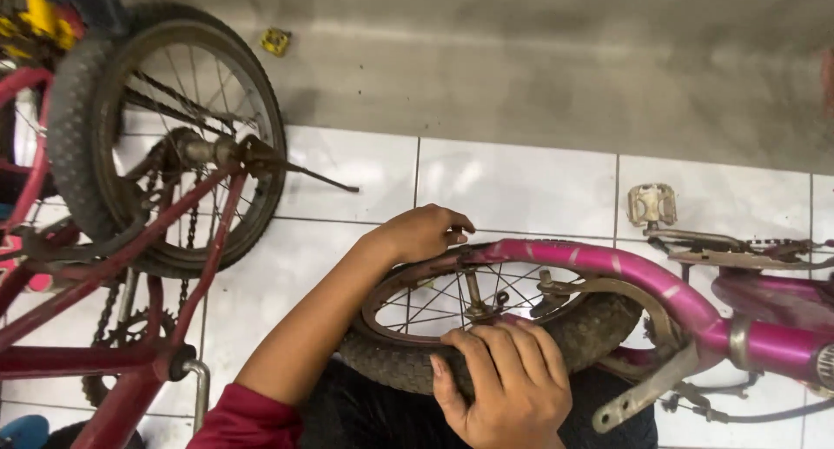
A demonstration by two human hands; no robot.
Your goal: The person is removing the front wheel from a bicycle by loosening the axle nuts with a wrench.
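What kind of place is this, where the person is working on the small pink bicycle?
Probably an informal bicycle repair spot on a tiled floor. A small pink bicycle lies on white floor tiles, a red-framed bicycle stands beside it, and both hands, left hand and right hand, grip its knobby black tyre.

1. left hand (424,232): bare, no glove, no ring or watch visible.
2. right hand (508,381): bare, short nails.
3. left forearm bare; dark red sleeve (248,421) ends at the upper arm.

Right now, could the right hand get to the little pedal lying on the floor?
Probably yes: the right hand grips the tyre, but could let go; only the pink frame lies between it and the pedal.
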